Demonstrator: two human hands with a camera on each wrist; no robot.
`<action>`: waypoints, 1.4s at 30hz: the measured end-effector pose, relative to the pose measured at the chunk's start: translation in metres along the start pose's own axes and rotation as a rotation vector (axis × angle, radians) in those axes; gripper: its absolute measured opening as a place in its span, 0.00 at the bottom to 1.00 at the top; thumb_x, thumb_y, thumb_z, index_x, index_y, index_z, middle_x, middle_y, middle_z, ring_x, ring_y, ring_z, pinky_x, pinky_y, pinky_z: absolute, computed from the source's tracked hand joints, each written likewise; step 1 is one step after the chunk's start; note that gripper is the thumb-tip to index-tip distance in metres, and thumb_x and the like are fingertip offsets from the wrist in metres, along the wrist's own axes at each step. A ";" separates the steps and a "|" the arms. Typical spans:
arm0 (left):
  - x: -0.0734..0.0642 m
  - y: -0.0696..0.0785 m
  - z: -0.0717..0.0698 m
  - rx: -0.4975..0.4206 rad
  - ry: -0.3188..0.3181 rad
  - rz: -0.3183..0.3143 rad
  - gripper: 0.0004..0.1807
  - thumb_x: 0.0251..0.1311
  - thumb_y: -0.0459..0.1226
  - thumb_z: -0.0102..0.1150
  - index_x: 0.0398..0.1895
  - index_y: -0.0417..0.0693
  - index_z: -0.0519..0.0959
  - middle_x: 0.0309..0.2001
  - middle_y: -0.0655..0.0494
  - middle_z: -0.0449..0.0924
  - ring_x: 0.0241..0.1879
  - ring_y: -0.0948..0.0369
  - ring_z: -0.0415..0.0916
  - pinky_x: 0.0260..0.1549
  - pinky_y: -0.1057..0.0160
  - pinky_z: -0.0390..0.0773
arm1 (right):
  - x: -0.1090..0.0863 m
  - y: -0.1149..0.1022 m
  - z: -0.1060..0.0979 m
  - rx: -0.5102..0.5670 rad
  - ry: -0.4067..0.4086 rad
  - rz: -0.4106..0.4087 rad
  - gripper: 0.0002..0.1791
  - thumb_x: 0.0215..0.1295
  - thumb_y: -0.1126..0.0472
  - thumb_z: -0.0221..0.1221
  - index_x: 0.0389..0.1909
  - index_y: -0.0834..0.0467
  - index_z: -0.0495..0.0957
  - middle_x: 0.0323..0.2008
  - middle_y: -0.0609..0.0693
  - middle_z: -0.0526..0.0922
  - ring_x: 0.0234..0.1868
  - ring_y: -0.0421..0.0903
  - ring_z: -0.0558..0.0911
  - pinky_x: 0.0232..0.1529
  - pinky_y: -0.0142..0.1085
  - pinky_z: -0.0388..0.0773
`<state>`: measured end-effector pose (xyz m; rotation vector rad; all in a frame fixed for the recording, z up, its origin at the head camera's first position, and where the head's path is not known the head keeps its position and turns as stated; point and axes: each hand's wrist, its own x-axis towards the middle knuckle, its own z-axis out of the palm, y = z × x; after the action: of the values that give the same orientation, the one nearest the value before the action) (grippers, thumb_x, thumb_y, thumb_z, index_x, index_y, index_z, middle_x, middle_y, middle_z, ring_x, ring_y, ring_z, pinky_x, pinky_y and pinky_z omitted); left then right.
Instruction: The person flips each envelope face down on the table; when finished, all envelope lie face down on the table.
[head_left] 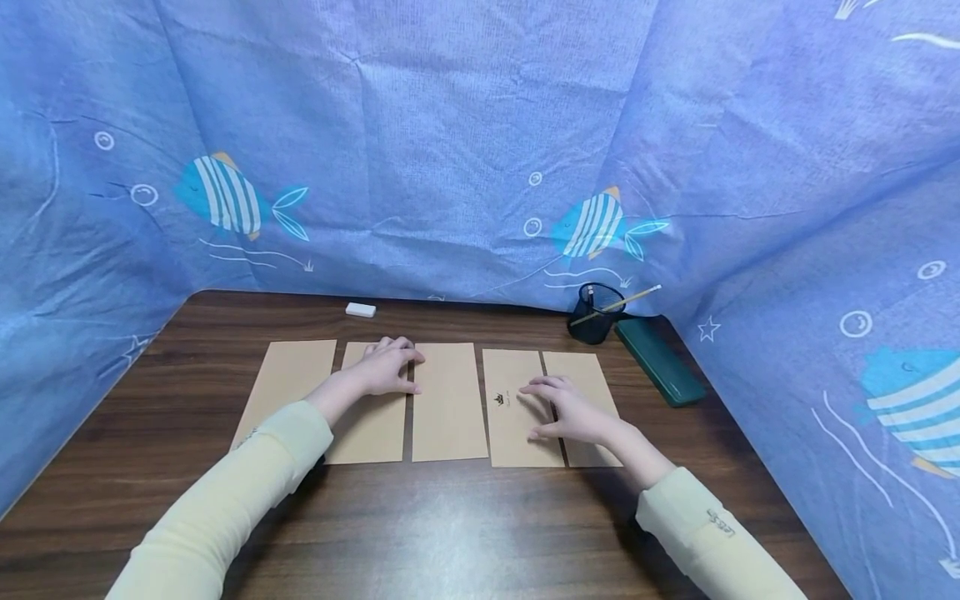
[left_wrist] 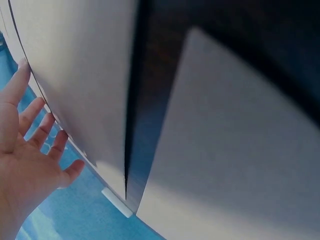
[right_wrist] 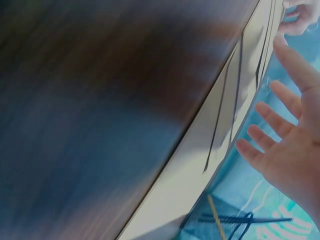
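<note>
Several thin tan kraft-cover notebooks lie side by side in a row. My left hand (head_left: pixel 386 368) is over the second notebook from the left (head_left: pixel 375 437), with thumb and fingertips at the left edge of the middle notebook (head_left: pixel 450 404). In the left wrist view its fingers are spread and only slightly bent. My right hand (head_left: pixel 568 412) hovers over the two rightmost notebooks, its thumb and fingers apart and nothing between them. Below those fingers is the notebook with a small black crown print (head_left: pixel 513 446); the rightmost notebook (head_left: pixel 581 375) is partly covered by the hand.
The leftmost notebook (head_left: pixel 292 379) lies beside my left forearm. A white eraser (head_left: pixel 361 309) sits at the back of the brown wooden table (head_left: pixel 420 533). At the back right stand a black mesh pen cup (head_left: pixel 590 327) with pencils and a dark green case (head_left: pixel 660 362).
</note>
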<state>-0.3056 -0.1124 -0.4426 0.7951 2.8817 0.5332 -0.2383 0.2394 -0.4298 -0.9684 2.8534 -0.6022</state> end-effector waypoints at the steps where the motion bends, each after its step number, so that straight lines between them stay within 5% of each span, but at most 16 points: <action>1: 0.000 0.000 0.000 0.002 -0.001 0.002 0.33 0.49 0.52 0.68 0.58 0.49 0.75 0.59 0.46 0.68 0.57 0.45 0.61 0.55 0.41 0.58 | -0.002 0.002 -0.001 0.000 -0.014 -0.001 0.38 0.45 0.54 0.73 0.59 0.60 0.72 0.60 0.62 0.71 0.63 0.63 0.64 0.62 0.58 0.59; 20: 0.005 0.013 -0.009 0.092 -0.035 0.023 0.34 0.47 0.53 0.69 0.57 0.47 0.76 0.57 0.45 0.69 0.56 0.46 0.62 0.53 0.43 0.60 | -0.012 0.026 -0.003 -0.038 -0.140 0.020 0.39 0.47 0.48 0.71 0.60 0.58 0.72 0.65 0.62 0.66 0.68 0.67 0.57 0.64 0.61 0.54; 33: 0.041 0.058 0.002 0.028 -0.094 0.095 0.47 0.45 0.56 0.69 0.67 0.44 0.64 0.68 0.45 0.62 0.67 0.45 0.54 0.63 0.40 0.52 | -0.013 0.020 -0.006 -0.043 -0.150 0.014 0.38 0.48 0.49 0.71 0.61 0.59 0.72 0.64 0.63 0.67 0.67 0.66 0.59 0.63 0.60 0.57; 42: 0.062 0.071 0.016 -0.008 -0.100 0.122 0.47 0.46 0.54 0.69 0.68 0.46 0.62 0.69 0.49 0.60 0.67 0.49 0.53 0.63 0.45 0.54 | -0.012 0.021 -0.006 -0.053 -0.145 -0.008 0.38 0.48 0.50 0.71 0.60 0.60 0.71 0.64 0.63 0.67 0.66 0.67 0.60 0.63 0.60 0.57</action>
<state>-0.3219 -0.0185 -0.4328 0.9716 2.7520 0.5023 -0.2418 0.2639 -0.4332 -0.9887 2.7517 -0.4395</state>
